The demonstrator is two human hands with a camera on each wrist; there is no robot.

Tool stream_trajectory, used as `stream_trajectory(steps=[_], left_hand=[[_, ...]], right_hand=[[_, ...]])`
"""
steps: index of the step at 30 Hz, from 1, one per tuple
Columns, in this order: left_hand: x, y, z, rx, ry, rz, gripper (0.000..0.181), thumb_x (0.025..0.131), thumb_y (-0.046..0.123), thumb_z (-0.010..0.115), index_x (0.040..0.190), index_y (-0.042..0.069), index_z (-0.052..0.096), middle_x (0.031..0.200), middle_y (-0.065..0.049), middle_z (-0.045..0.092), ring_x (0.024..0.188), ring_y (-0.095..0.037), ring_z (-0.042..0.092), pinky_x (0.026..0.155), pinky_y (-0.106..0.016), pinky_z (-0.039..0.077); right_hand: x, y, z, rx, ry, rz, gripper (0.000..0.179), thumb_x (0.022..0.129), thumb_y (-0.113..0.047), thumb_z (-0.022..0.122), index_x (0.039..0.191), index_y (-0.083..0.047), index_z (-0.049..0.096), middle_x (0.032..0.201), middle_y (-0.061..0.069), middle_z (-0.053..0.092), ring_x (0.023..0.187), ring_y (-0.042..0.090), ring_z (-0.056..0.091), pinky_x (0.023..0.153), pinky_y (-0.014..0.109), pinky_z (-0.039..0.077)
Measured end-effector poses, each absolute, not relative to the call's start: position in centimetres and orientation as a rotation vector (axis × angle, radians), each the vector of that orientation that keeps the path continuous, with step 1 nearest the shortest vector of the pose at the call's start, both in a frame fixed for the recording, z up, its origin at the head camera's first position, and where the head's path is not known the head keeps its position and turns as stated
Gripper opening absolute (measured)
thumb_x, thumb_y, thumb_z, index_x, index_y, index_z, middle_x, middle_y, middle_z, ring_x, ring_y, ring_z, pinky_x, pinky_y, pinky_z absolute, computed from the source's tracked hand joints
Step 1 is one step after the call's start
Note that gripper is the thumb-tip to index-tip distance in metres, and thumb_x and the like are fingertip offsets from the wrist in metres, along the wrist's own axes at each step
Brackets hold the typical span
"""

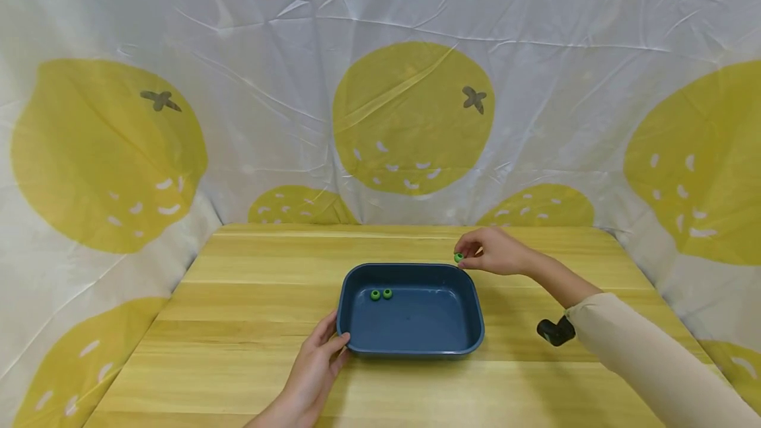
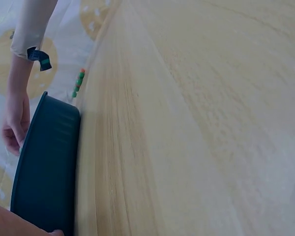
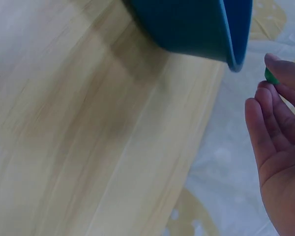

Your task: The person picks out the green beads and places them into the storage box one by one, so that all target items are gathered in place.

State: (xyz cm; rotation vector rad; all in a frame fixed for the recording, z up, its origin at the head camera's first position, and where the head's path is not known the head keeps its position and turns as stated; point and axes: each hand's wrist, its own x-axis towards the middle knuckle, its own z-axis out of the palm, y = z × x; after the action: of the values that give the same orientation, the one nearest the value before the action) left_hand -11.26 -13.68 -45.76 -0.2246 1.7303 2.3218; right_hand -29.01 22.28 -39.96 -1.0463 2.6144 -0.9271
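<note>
A blue rectangular plastic basin [image 1: 410, 322] stands on the wooden table. Two green beads [image 1: 381, 294] with dark holes lie inside it, towards its back left. My left hand [image 1: 315, 362] holds the basin's left front corner, with the thumb over the rim. Just beyond the back right corner, my right hand [image 1: 490, 251] pinches another green bead [image 1: 458, 257] between thumb and fingertips. In the right wrist view that bead [image 3: 271, 76] is mostly covered by the fingers, apart from the rim. The left wrist view shows only part of the left hand [image 2: 19, 221].
A row of green and orange beads [image 2: 78, 82] appears beyond the basin in the left wrist view; the head view does not show it. A black device [image 1: 555, 331] is at the right sleeve's cuff. A lemon-print cloth [image 1: 416, 117] hangs behind the table [image 1: 238, 322].
</note>
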Motion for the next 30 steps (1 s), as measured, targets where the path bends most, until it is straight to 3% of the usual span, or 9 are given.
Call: stream_trajectory(steps=[15,30], left_hand=[[-11.3,-13.7,-45.6,-0.244,1.710,2.323,0.063,0.107,0.005,0.049,0.162,-0.003,0.019,0.166,-0.028,0.016,0.150,-0.042,0.026,0.120,-0.055,0.027],[-11.4,-13.6,-45.6,-0.255,1.714,2.328,0.063,0.107,0.005,0.048,0.162,-0.004,0.019,0.165,-0.029,0.018,0.149,-0.042,0.027,0.119,-0.055,0.028]], right_hand=[[-29.7,16.0,-40.6,-1.229,2.509,-0.916,0.016,0.095,-0.016,0.078,0.108,-0.007,0.076,0.093,-0.008,0.070,0.084,0.008,0.067,0.079,0.028,0.059],[-29.8,13.3,-40.5,-1.300,2.488,-0.844,0.017,0.094,-0.015,0.079,0.109,-0.008,0.076,0.094,-0.009,0.071,0.084,0.005,0.066,0.080,0.025,0.058]])
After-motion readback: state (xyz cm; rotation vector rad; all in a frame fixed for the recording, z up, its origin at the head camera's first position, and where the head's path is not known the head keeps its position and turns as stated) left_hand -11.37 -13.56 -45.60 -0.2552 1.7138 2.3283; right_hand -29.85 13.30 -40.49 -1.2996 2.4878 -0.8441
